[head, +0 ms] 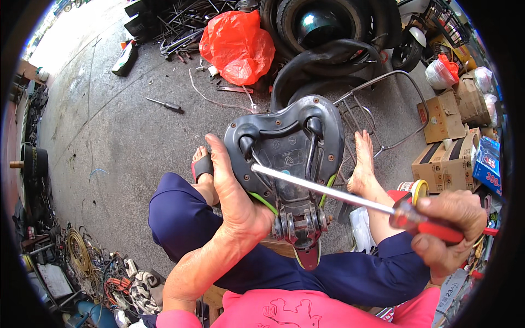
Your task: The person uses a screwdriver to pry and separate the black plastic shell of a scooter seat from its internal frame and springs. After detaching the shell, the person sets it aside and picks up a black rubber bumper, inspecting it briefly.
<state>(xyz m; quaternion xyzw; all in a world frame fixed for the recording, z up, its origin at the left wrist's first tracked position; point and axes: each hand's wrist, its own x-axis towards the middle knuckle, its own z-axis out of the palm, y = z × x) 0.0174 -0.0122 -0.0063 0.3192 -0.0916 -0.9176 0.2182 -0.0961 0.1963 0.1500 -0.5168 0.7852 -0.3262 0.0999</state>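
A bicycle saddle (283, 143) is held upside down before me, showing its black plastic underside, small screws round the rim, metal rails and a clamp (301, 225) at the narrow end. My left hand (242, 201) grips its left side, thumb stretched up along the edge. In my right hand (449, 229) is a long screwdriver (328, 190) with a red and clear handle. Its shaft crosses over the saddle, the tip appearing near the left rail; whether it touches cannot be told.
Another screwdriver (165, 105) lies on the concrete floor. Beyond the saddle are a red plastic bag (238, 47), black tyres (283, 24) and a metal tube rack (424, 102). Cardboard boxes (447, 164) stand at right; tangled cables (80, 254) lie at lower left.
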